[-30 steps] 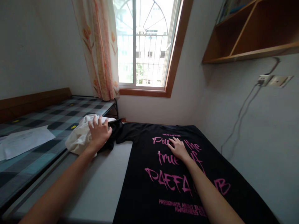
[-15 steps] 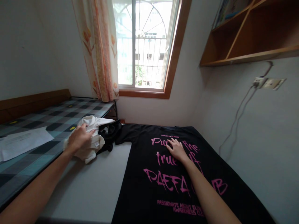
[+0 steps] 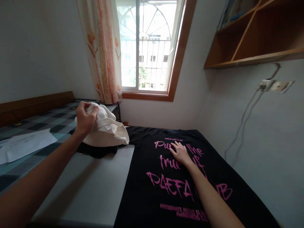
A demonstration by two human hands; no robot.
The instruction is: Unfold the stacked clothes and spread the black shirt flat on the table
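Observation:
My left hand (image 3: pixel 87 117) is closed on the top of a cream cloth hat (image 3: pixel 108 131), held up with its soft brim hanging down and a small tag showing. Beneath the hat, a dark bundle of cloth (image 3: pixel 97 151) lies by the bed's edge, partly hidden. A black T-shirt (image 3: pixel 140 196) with pink lettering is spread over the white table (image 3: pixel 78 186). Flat on the shirt's upper print rests my right hand (image 3: pixel 180 152), its fingers apart.
To the left is a bed with a checked cover (image 3: pixel 40 118), where papers (image 3: pixel 26 144) lie. A curtain (image 3: pixel 106 57) hangs beside the barred window (image 3: pixel 154 50). On the right wall are a wooden shelf (image 3: pixel 249 58) and a socket with a hanging cord (image 3: pixel 264 85).
My left hand has risen and moved a little right with the hat, which was crumpled and now hangs more opened out. My right hand stays in place on the shirt.

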